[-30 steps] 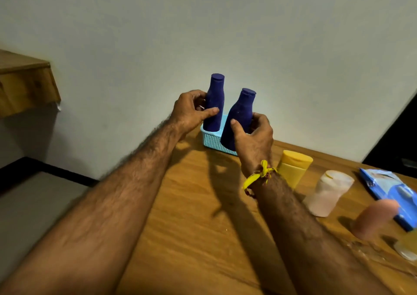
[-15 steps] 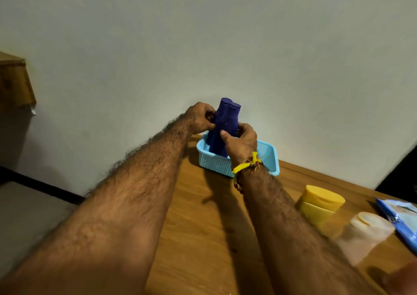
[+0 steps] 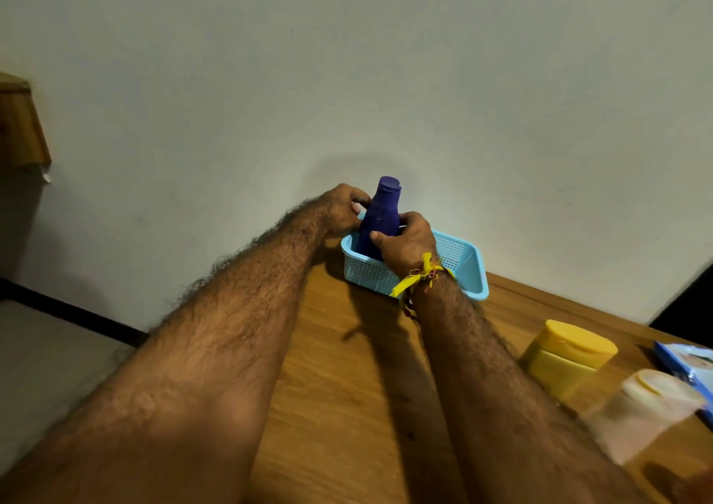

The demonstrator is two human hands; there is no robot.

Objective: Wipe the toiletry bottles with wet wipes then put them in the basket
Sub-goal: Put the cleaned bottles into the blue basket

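Two dark blue bottles [image 3: 380, 214] stand pressed together, one behind the other, in the left end of a light blue mesh basket [image 3: 461, 268] by the wall. My left hand [image 3: 341, 210] grips them from the left, fingers curled round the back one. My right hand [image 3: 407, 241], with a yellow thread at the wrist, grips the front bottle from the right. A yellow bottle [image 3: 565, 360] and a translucent pinkish bottle [image 3: 640, 415] stand on the wooden table [image 3: 339, 388] to the right.
A blue pack of wet wipes [image 3: 690, 364] lies at the right edge behind the translucent bottle. The white wall rises directly behind the basket. A wooden shelf [image 3: 21, 125] juts out at the far left. The table's left edge drops to the floor.
Both hands have lowered the two blue bottles from above the basket down into its left end, bringing them together. The view has shifted, so the basket sits lower and more central.
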